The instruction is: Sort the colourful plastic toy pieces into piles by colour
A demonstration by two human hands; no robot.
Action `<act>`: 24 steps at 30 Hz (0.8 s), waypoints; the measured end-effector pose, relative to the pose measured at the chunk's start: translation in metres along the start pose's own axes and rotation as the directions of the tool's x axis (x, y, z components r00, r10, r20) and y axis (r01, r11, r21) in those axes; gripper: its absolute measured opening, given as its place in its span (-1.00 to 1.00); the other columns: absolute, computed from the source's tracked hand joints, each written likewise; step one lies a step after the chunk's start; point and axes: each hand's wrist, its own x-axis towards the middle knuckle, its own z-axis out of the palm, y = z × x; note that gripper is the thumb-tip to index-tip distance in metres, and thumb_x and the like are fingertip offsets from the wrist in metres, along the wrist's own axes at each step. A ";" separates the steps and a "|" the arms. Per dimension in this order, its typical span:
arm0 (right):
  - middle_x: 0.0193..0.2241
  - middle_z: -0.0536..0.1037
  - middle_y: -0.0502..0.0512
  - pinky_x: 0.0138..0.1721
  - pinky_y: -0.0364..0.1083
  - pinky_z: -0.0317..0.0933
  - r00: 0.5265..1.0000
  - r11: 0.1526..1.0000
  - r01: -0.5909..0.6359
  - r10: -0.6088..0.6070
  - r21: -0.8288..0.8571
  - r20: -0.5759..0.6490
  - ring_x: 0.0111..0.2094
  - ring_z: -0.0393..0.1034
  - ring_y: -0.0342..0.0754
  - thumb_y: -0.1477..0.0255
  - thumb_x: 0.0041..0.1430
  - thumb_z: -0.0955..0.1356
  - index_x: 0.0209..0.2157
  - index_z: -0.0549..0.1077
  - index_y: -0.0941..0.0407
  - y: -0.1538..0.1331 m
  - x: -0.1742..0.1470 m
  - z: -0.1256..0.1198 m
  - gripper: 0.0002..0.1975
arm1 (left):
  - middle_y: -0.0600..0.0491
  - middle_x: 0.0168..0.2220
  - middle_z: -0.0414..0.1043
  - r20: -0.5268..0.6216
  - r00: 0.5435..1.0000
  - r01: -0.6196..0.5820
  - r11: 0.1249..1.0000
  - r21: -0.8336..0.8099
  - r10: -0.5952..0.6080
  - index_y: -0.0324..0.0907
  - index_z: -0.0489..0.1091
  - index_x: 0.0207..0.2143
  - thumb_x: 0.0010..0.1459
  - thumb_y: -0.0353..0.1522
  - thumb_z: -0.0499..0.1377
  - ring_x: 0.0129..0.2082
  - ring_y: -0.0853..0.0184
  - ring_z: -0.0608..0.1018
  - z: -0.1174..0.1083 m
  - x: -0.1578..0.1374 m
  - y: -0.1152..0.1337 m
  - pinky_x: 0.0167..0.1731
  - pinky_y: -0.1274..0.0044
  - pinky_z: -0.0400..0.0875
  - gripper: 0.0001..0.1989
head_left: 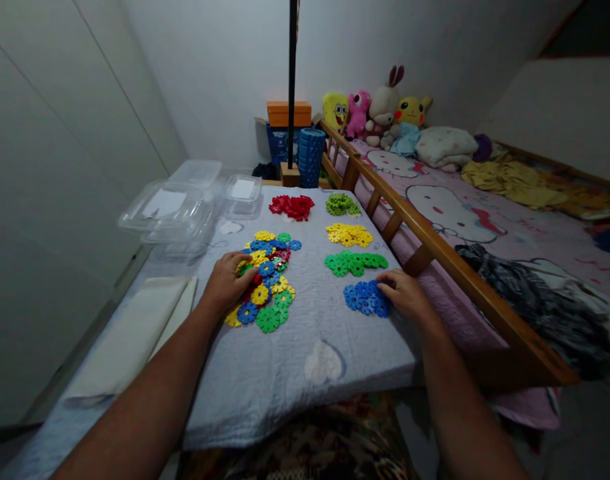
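A mixed heap of flower-shaped plastic discs (268,268) in yellow, blue, green and red lies on the cloth-covered table. My left hand (227,283) rests at the heap's left edge, with thumb and fingers apart over the discs. On the right, my right hand (402,292) pinches at the edge of a cluster of blue discs (362,298); its fingertips partly cover the disc there. Beyond it lie groups of green discs (355,263) and yellow discs (349,235). Farther back are piles of light green pieces (342,205) and red pieces (292,207).
Clear plastic containers (185,213) are stacked at the back left, near a smaller lidded box (243,193). Folded cream cloth (135,327) lies on the left. A wooden bed rail (409,227) runs along the table's right side. A black pole (291,80) stands behind.
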 end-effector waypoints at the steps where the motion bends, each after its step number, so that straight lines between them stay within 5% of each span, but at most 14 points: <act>1: -0.26 0.57 0.13 -0.04 0.00 0.30 1.000 0.999 0.005 -0.006 -0.038 -0.015 -0.17 0.47 0.05 0.41 0.14 0.33 -0.31 0.59 0.09 -0.001 -0.001 0.002 -0.82 | -0.11 0.00 0.48 -0.002 1.000 0.000 1.000 -0.002 0.000 -0.14 0.49 -0.12 0.17 -0.07 0.15 0.07 0.05 0.49 0.000 0.000 0.000 0.18 0.19 0.34 -0.61; 9: -0.16 0.50 0.18 0.02 0.02 0.29 0.990 0.995 0.030 -0.043 -0.095 -0.138 -0.11 0.43 0.05 0.47 0.19 0.35 -0.18 0.59 0.13 -0.035 0.004 0.013 -0.81 | -0.11 0.01 0.46 -0.021 1.000 0.022 1.000 -0.011 -0.022 -0.14 0.49 -0.13 0.17 -0.09 0.15 0.09 0.05 0.47 0.000 -0.002 0.006 0.20 0.17 0.32 -0.63; 13: -0.18 0.53 0.14 -0.07 -0.04 0.31 0.984 0.985 0.171 -0.171 0.009 0.044 -0.22 0.42 -0.04 0.53 0.24 0.34 -0.15 0.56 0.14 -0.085 0.014 0.043 -0.82 | -0.10 0.02 0.46 -0.036 0.999 0.037 0.999 -0.022 -0.038 -0.14 0.49 -0.13 0.20 -0.11 0.13 0.10 0.07 0.47 -0.001 -0.003 0.010 0.21 0.19 0.32 -0.65; 18: -0.14 0.55 0.19 0.02 -0.03 0.25 0.893 0.938 0.347 -0.324 -0.019 0.311 -0.09 0.40 0.02 0.48 0.27 0.39 -0.10 0.56 0.14 -0.140 0.028 0.089 -0.82 | -0.12 0.04 0.46 -0.065 0.997 0.038 0.998 -0.044 -0.041 -0.16 0.50 -0.13 0.24 -0.12 0.10 0.11 0.08 0.46 -0.004 -0.005 0.016 0.21 0.19 0.31 -0.65; 24: -0.08 0.51 0.23 0.05 -0.01 0.21 0.898 0.932 0.349 -0.301 -0.102 0.320 -0.03 0.36 0.07 0.40 0.26 0.42 0.03 0.50 0.18 -0.159 0.035 0.123 -0.68 | -0.12 0.05 0.46 -0.081 0.996 0.024 0.999 -0.024 -0.025 -0.18 0.49 -0.10 0.27 -0.13 0.08 0.12 0.09 0.46 -0.007 -0.007 0.019 0.22 0.20 0.29 -0.64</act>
